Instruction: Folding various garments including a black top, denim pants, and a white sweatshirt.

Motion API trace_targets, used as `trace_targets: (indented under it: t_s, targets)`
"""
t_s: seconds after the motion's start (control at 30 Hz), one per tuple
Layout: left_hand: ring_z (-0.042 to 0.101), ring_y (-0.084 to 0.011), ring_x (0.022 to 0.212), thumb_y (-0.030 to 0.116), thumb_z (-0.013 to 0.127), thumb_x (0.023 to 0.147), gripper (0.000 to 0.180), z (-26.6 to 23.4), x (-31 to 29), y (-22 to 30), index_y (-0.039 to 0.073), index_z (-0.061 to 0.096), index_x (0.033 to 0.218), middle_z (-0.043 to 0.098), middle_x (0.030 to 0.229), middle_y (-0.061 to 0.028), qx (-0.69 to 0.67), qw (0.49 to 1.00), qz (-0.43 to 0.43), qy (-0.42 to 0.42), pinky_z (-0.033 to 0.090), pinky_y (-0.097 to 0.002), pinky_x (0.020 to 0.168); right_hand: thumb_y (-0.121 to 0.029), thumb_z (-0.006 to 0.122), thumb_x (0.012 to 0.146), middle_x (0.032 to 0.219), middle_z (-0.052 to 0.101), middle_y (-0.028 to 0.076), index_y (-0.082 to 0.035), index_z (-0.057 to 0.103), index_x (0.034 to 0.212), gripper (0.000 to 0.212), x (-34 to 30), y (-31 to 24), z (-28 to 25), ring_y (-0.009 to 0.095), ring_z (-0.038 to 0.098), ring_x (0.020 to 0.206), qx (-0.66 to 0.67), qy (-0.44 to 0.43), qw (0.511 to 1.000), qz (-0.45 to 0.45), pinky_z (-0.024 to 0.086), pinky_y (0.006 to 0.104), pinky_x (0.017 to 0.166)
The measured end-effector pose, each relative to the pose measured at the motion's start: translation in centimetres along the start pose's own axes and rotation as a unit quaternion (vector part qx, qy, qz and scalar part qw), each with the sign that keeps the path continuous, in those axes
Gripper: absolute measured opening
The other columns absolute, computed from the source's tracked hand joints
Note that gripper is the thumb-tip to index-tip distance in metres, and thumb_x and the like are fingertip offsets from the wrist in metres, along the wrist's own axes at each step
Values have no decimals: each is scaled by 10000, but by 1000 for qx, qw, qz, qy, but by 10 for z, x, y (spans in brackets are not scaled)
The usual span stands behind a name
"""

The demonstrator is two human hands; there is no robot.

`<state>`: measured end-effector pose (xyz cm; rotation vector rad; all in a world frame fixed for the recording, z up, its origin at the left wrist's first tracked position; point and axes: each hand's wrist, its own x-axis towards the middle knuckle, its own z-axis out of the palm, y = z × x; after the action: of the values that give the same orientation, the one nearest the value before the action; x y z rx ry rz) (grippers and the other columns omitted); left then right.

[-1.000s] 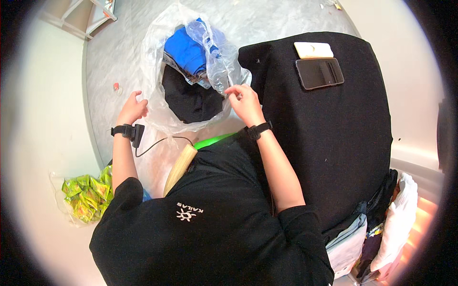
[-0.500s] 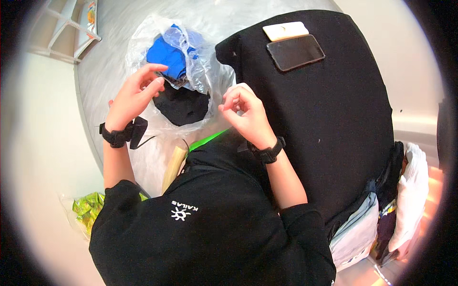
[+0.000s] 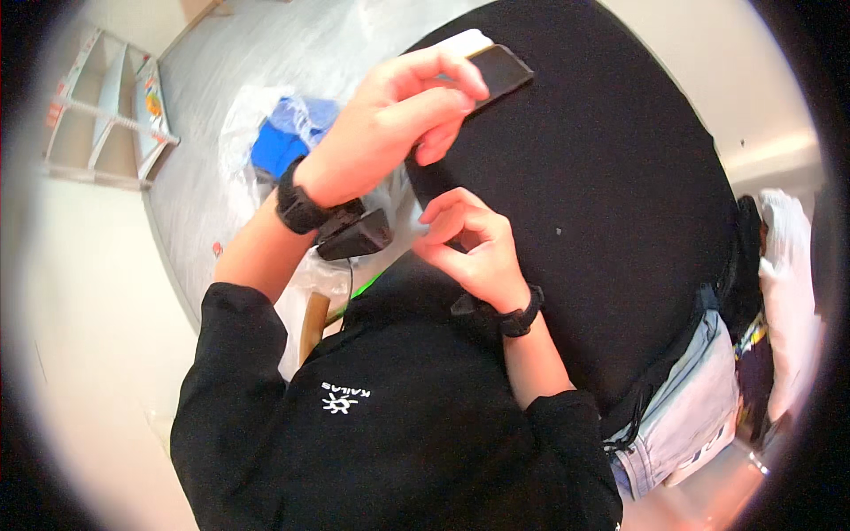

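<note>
My left hand [image 3: 398,119] is raised over the left edge of the black-covered table, its bent fingers overlapping the near end of a dark phone [image 3: 506,75] in the picture. A gap shows between its thumb and index finger, and I see nothing in it. Lower down, beside the table's edge, my right hand [image 3: 482,252] has its fingers curled into a pinch; whatever may be in it is hidden. Behind and below my left wrist stands a clear plastic bag [image 3: 239,133] with blue cloth [image 3: 276,150] inside. My forearm covers much of the bag.
Black cloth [image 3: 611,195] covers the curved table on the right. A white flat item [image 3: 465,41] lies beside the phone. Light blue folded clothing [image 3: 677,398] and a white garment [image 3: 788,301] are at the lower right. A white shelf [image 3: 106,106] stands far left.
My left hand has moved right and up from over the bag toward the phone. My right hand is slightly lower. The whole view has shifted, bringing more of the shelf into sight.
</note>
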<state>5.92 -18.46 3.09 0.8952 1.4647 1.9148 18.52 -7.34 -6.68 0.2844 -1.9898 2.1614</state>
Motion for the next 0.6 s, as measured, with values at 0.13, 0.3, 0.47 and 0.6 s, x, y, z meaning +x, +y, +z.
trace_targets:
  t_s: [0.13, 0.3, 0.47, 0.6]
  targets:
    - [315, -53, 464, 93, 487, 918, 51, 57, 52, -14, 80, 518, 956, 338, 562, 55, -89, 992, -22, -90, 256, -222, 443, -48, 676, 785, 915, 623, 51, -31, 586, 927, 169, -25, -14, -19, 111, 597, 809, 64, 68, 989, 115, 486, 240, 683]
    - [425, -39, 477, 83, 507, 926, 47, 124, 81, -49, 60, 545, 942, 470, 607, 35, -78, 981, -29, -176, 350, -195, 446, -209, 712, 825, 935, 638, 22, -24, 574, 1057, 327, -59, -31, -26, 85, 568, 795, 37, 130, 986, 103, 482, 268, 694]
    - [417, -18, 537, 58, 510, 930, 39, 180, 86, -78, 52, 543, 950, 496, 693, 53, 32, 958, 4, -283, 340, -189, 482, -174, 643, 881, 831, 618, 0, -5, 607, 955, 187, -92, -31, -39, 78, 550, 758, 112, 239, 960, 95, 464, 259, 710]
    - [442, -21, 562, 46, 526, 919, 65, 198, 86, -93, 50, 559, 975, 526, 698, 42, 156, 909, 97, -374, 356, -194, 512, -172, 596, 905, 788, 620, 39, 3, 588, 919, 176, -103, -18, -36, 101, 588, 714, 147, 290, 943, 67, 490, 268, 677]
